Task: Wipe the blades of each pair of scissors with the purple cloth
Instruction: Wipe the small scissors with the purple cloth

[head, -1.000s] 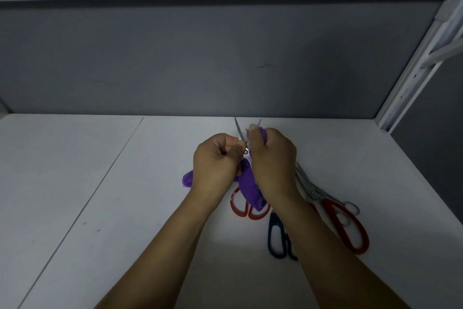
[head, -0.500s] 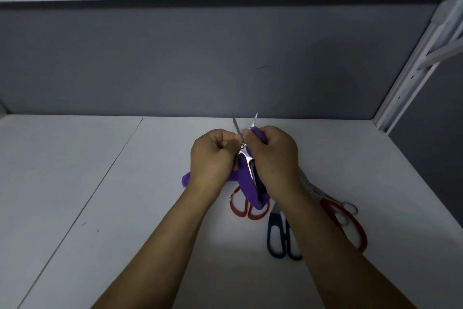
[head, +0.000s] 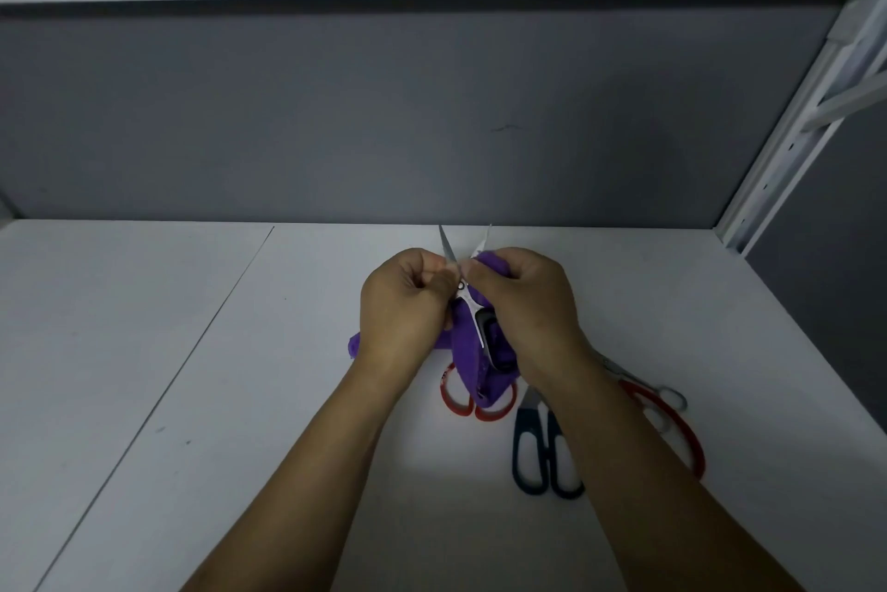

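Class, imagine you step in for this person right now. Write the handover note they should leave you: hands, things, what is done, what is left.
Left hand: grips the small silver scissors near the pivot, blades open, tips pointing away.
Right hand: pinches the purple cloth round one blade.
On the white table: small red-handled scissors under the hanging cloth, dark blue-handled scissors, large red-handled scissors partly behind the right forearm.
Done: wiping of the silver pair is under way.
Left: finish both its blades. Whether the three lying pairs are wiped cannot be told, so check them.
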